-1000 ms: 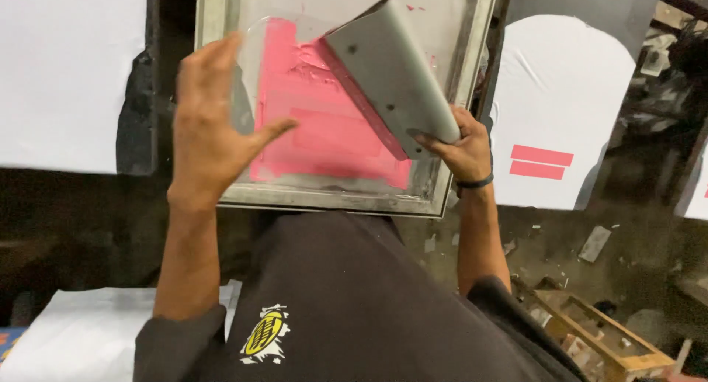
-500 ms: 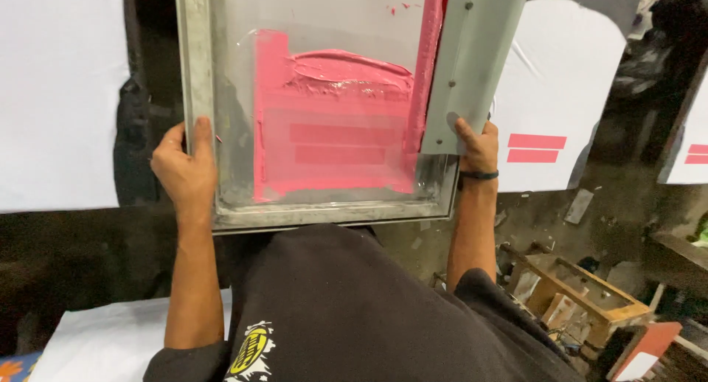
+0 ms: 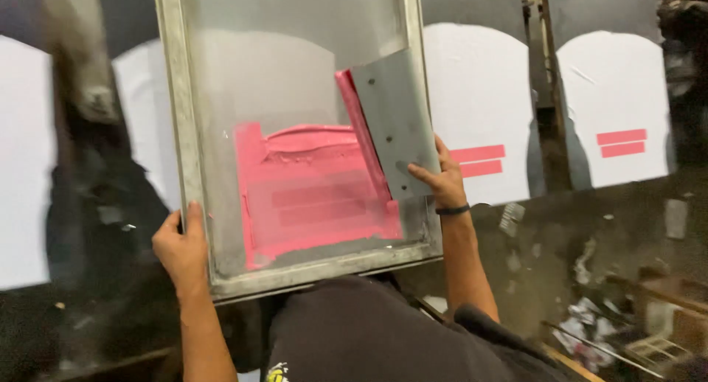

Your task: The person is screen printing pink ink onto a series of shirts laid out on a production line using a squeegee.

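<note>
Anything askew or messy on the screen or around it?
Nothing broken that shows. The squeegee leans tilted against the frame at its right rail, held by the right hand; the left hand grips the lower left corner. Pink ink is smeared unevenly, with a thick ridge on top. Scraps litter the floor at right.

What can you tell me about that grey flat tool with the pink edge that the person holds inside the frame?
The squeegee is a flat, grey, metal-looking blade holder with small dark fasteners on its face and a strip along its left edge coated in pink ink. It stands tilted at the right side of the screen frame, above the pink ink patch spread on the mesh. The right hand grips its lower end, thumb on the face. The left hand holds the frame's left edge, not the tool.
</note>
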